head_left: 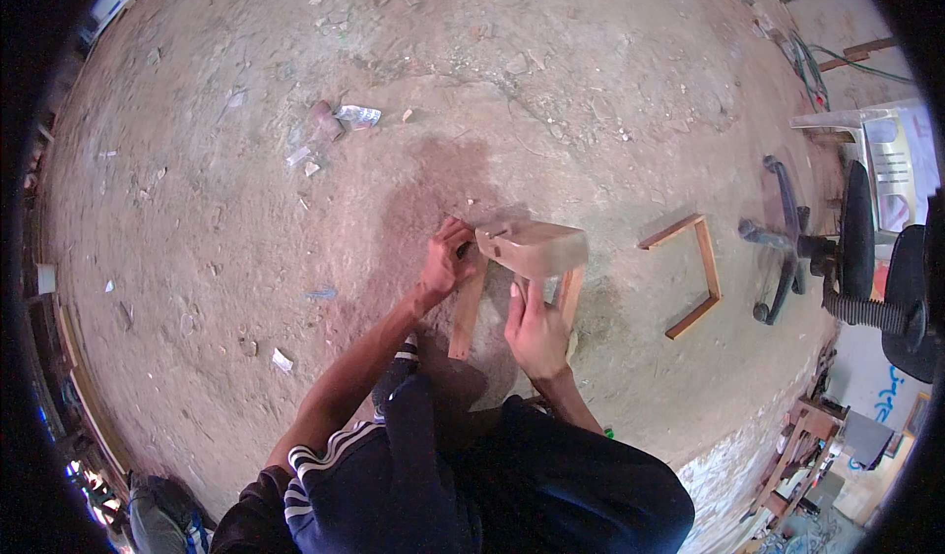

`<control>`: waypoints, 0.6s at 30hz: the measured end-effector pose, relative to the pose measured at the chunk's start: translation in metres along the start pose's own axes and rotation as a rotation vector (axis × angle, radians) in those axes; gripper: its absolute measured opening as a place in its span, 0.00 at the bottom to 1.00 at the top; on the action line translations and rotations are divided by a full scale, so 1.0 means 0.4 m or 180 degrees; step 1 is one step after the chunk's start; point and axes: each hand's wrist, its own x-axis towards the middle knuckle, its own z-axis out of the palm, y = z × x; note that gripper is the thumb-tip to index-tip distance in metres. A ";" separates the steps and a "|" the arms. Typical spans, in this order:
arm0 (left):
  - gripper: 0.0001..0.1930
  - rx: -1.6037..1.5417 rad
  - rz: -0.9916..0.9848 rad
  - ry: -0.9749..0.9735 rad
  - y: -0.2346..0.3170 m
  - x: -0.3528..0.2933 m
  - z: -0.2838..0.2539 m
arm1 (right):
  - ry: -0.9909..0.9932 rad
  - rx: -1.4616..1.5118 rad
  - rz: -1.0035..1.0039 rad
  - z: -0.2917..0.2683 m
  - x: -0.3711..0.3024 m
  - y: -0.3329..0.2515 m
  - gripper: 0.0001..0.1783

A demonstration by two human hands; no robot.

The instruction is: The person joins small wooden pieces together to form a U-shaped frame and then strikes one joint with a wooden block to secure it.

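My right hand (539, 338) grips the handle of a wooden mallet. Its blocky mallet head (536, 247), smeared by motion, hovers over a small wooden frame (466, 318) and hides most of the far side. Two slats of that frame run toward me, one on either side of the mallet handle. At the far left corner, the curled fingers of my left hand (453, 257) hold the frame close beside the mallet head. Off to the right, a three-sided wooden frame (707, 259) lies apart on the ground.
Dusty ground (246, 190) surrounds me, strewn with stones and scraps. A crumpled clear plastic piece (357, 115) lies ahead. On the right is an office chair (787, 229) tipped over. Wooden pieces (802, 446) are heaped at the lower right.
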 end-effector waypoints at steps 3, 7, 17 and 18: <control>0.14 -0.0078 0.0062 0.0144 -0.006 -0.004 0.014 | 0.0944 0.0166 -0.0990 -0.007 -0.004 -0.007 0.16; 0.15 0.0057 -0.0102 0.0175 -0.012 -0.002 0.024 | 0.0742 -0.0215 -0.1057 0.010 -0.031 0.020 0.13; 0.11 0.0040 -0.0088 0.0213 0.011 0.004 0.021 | 0.0814 0.0058 -0.0418 -0.017 -0.009 0.026 0.14; 0.10 0.0057 -0.0099 0.0279 0.014 0.007 0.027 | 0.1106 -0.0084 -0.0814 -0.026 -0.006 0.017 0.15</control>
